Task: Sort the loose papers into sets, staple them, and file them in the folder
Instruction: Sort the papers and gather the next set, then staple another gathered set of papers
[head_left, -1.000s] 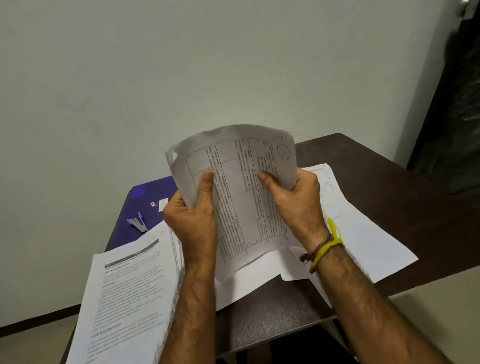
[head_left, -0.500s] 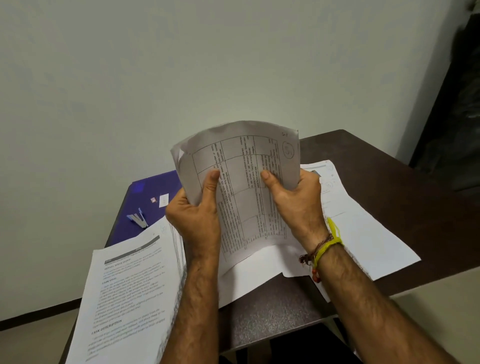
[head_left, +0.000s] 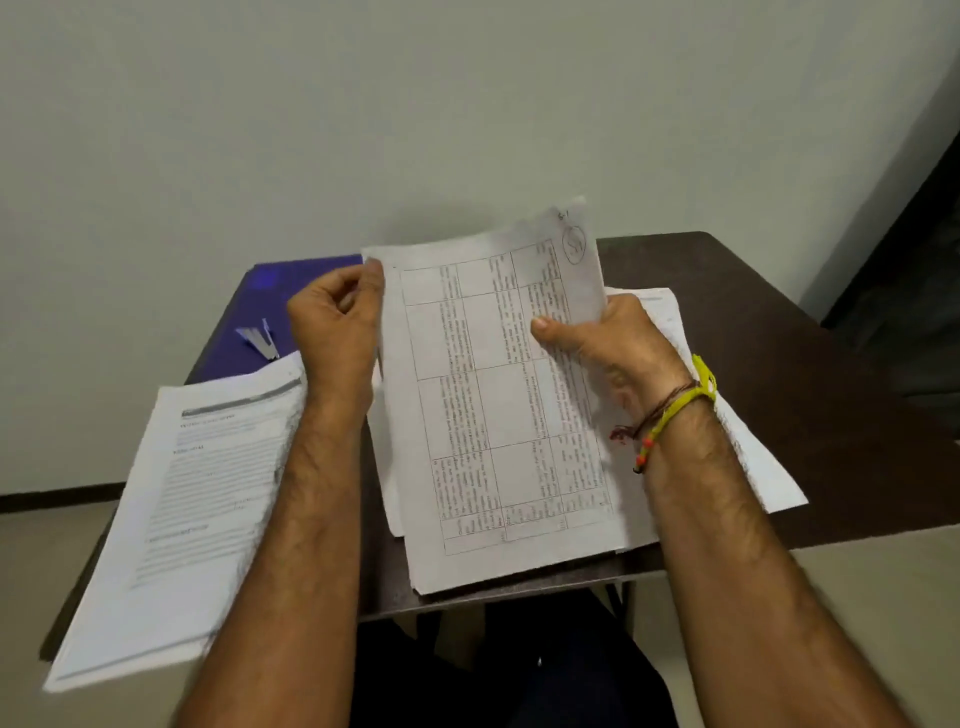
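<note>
Over the middle of the table (head_left: 779, 322), a table-printed sheet (head_left: 498, 405) lies nearly flat, its near end resting on the pile under it and its far right corner lifted. Right hand (head_left: 608, 338) pinches the sheet's right edge — thumb on top, fingers hidden behind the paper, presumably supporting it from below. Left hand (head_left: 335, 312) sits at the top left corner with fingers curled; the thumb tip touches the paper's edge, but whether it truly nips the corner I cannot tell. That two-sided hold looks meant to square the sheet onto its set, edges lined up for stapling.

Left of the arms, a printed stack (head_left: 192, 499) hangs over the table edge — probably another set kept apart. More papers (head_left: 753, 467) fan out under the right wrist. Far left lies the blue folder (head_left: 270, 291), the stapler (head_left: 257, 340) resting on it, within reach for the next step. Sorting seems underway; nothing looks filed yet.
</note>
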